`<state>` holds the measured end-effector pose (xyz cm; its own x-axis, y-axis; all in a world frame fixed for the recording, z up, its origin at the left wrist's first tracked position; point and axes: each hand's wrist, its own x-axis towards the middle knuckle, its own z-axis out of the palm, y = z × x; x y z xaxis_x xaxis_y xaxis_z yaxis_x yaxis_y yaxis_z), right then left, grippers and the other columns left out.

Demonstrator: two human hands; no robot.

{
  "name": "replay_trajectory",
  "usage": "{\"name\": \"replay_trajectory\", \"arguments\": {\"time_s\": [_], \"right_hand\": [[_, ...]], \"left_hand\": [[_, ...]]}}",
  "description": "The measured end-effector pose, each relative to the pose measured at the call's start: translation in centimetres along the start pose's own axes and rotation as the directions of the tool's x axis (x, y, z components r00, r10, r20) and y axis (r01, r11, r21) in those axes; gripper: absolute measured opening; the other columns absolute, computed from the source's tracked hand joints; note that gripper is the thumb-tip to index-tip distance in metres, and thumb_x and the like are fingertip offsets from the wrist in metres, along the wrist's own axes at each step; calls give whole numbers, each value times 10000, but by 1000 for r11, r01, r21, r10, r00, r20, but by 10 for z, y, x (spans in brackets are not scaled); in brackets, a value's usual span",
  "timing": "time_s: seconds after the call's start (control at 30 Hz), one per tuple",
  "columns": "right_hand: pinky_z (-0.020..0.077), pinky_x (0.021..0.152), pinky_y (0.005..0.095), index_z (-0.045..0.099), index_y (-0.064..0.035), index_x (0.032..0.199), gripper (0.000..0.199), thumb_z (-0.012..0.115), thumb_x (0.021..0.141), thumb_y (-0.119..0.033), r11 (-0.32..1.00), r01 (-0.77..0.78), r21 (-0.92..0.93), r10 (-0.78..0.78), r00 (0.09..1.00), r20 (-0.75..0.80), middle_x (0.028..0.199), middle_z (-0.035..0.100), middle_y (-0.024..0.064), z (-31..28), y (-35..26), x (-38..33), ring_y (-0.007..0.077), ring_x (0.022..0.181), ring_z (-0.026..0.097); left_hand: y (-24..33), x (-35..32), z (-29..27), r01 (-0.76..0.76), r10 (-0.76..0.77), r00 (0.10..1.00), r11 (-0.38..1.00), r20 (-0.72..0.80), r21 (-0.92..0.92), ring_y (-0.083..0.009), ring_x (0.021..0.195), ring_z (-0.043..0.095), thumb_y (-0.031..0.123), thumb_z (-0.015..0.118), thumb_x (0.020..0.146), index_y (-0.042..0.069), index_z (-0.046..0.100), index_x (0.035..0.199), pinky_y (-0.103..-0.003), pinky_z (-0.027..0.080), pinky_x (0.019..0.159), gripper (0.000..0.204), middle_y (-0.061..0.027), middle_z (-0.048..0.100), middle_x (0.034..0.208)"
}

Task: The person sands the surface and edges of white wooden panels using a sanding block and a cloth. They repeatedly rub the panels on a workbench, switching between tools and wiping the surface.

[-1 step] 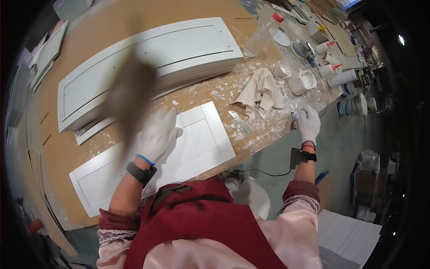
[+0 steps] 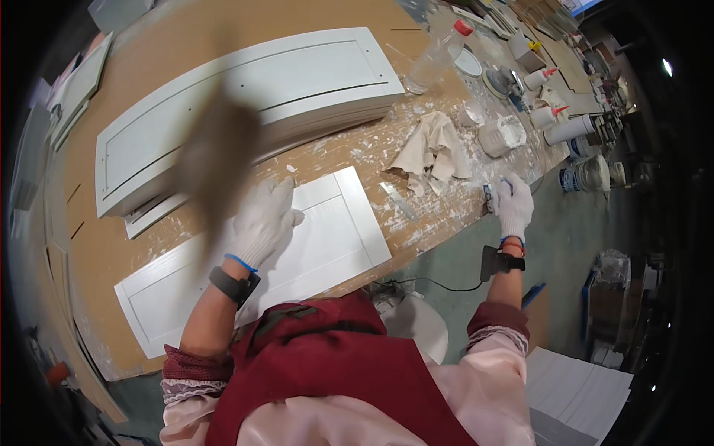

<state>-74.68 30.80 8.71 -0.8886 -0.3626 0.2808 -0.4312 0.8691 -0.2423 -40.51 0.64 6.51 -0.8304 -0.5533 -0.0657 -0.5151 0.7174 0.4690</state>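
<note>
Two hands in white knit gloves, well apart from each other. Left hand [image 2: 264,215] lay over the far long edge of a white panel [image 2: 338,238], fingers close together and fairly straight, thumb out to the side, not wrapped around anything visible; whether the palm pressed on the panel, cannot tell. Panel was flat on the near side of the brown table [image 2: 97,308], right in front of the person, slanting from lower left to upper right, framed face up. Right hand [image 2: 513,208] was out at the table's right edge, fingers bent, just beside a small light-and-dark object [image 2: 489,197]; gripped or only touched, cannot tell, too small. Each wrist carried a black band [image 2: 234,286]. Beyond the panel sat a stack of white panels [image 2: 320,89], top one with a groove and small holes. A blurred brown shape [image 2: 216,152] near the lens covered part of the stack. Between the hands, farther back: crumpled beige cloth [image 2: 431,152], with a flat metal strip [image 2: 399,201] lying nearer the person. Right of the cloth, an open jar [image 2: 502,137] with white stuff in it; behind, a clear bottle [image 2: 437,59] with red cap. Table surface around these was spotted white. Person wore a dark red apron [image 2: 335,364].
</note>
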Motion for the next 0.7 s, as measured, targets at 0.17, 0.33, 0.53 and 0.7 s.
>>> {"name": "replay_trajectory", "arguments": {"time_s": [0.17,0.33,0.53,0.7], "right_hand": [[479,873,270,645,36,1108,243,633,883,-55,708,-91,700,-7,991,137,1092,655,98,-11,-50,-74,136,979,606],[508,798,298,654,23,1091,260,678,845,-57,730,-26,683,-158,966,206,986,652,115,-13,-82,-169,176,889,636],[498,823,329,657,-14,1118,290,672,851,-125,826,48,562,-173,970,170,1011,658,145,-4,-92,-205,252,911,636],[494,838,338,660,-32,1124,289,665,853,-134,800,3,600,-128,978,165,1022,659,139,-3,-106,-210,267,943,632]], "left_hand": [[-2,-2,1,21,-21,1000,1000,1,3,-356,1010,514,278,676,780,92,545,1195,-453,440,861,473,-152,554,1058],[-3,-2,4,15,-15,1000,1000,20,-5,-357,1019,515,283,672,783,93,545,1186,-457,441,861,463,-152,553,1071],[2,-1,-3,26,-27,998,1000,50,7,-360,1046,515,295,672,786,84,541,1197,-454,438,881,480,-157,557,1088],[-5,-3,4,-27,26,999,999,-30,-23,-362,1063,514,295,670,785,91,551,1214,-449,435,901,489,-163,565,1124]]}}
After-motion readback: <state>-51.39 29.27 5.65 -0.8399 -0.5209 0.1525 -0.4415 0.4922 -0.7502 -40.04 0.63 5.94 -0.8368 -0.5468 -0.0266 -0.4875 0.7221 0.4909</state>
